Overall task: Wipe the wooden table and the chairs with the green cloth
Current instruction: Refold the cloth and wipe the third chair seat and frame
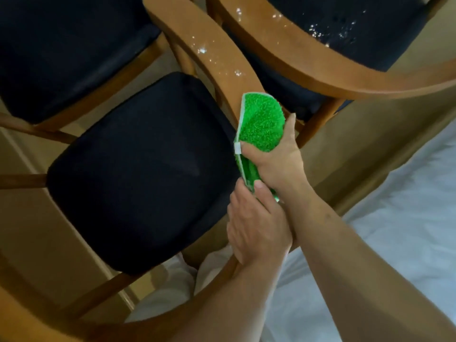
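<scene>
Two bare hands work along the curved wooden backrest [217, 58] of a dark-cushioned chair [138, 169], seen from above by a head-worn camera. The right hand [274, 159] is closed around a folded green cloth [261, 124], pressing it against the wooden rail where the curve descends toward the seat; the cloth's white-trimmed edge faces the cushion and its lower end trails down between the two hands. The left hand [256, 228] grips the same rail just below, fingers wrapped over the wood and thumb up beside the cloth's lower end. Droplets [202, 50] glisten on the rail above the cloth. A second chair [345, 45] stands just beside, to the right, its own curved back and dark seat also speckled with droplets, and a third dark seat [61, 50] fills the upper left. White fabric [399, 218] lies at lower right.
</scene>
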### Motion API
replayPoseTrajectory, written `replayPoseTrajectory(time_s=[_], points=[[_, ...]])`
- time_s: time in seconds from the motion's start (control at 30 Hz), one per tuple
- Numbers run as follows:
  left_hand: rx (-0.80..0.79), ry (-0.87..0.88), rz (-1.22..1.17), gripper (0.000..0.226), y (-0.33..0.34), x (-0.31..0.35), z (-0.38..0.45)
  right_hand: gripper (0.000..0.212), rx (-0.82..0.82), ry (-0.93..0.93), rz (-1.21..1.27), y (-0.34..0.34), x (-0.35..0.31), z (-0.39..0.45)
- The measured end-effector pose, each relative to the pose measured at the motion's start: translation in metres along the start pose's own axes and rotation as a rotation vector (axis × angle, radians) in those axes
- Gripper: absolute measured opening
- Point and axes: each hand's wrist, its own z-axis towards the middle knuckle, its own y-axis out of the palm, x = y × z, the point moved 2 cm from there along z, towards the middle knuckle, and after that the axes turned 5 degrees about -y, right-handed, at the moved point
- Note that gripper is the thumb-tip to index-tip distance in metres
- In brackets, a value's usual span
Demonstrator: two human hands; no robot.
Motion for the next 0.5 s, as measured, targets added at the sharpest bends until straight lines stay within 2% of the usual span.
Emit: replayPoseTrajectory(time_s=[0.13,0.23,0.33,0.5], points=[[-0.023,-0.006,0.086,0.043,0.005,0.004,0.001,0.123,0.017,-0.008,-0.008,-0.002,-0.028,0.049],[-0.049,-0.028,0.114,0.041,0.009,0.008,0.007,0.101,0.048,-0.048,-0.028,-0.001,-0.036,0.065],[-0.063,-0.088,0.091,0.039,0.013,0.012,0.014,0.083,0.041,-0.014,-0.051,0.000,-0.030,0.053],[-0.073,-0.171,-0.029,0.033,0.015,0.013,0.025,0.086,0.049,0.089,-0.056,-0.001,0.002,0.009]])
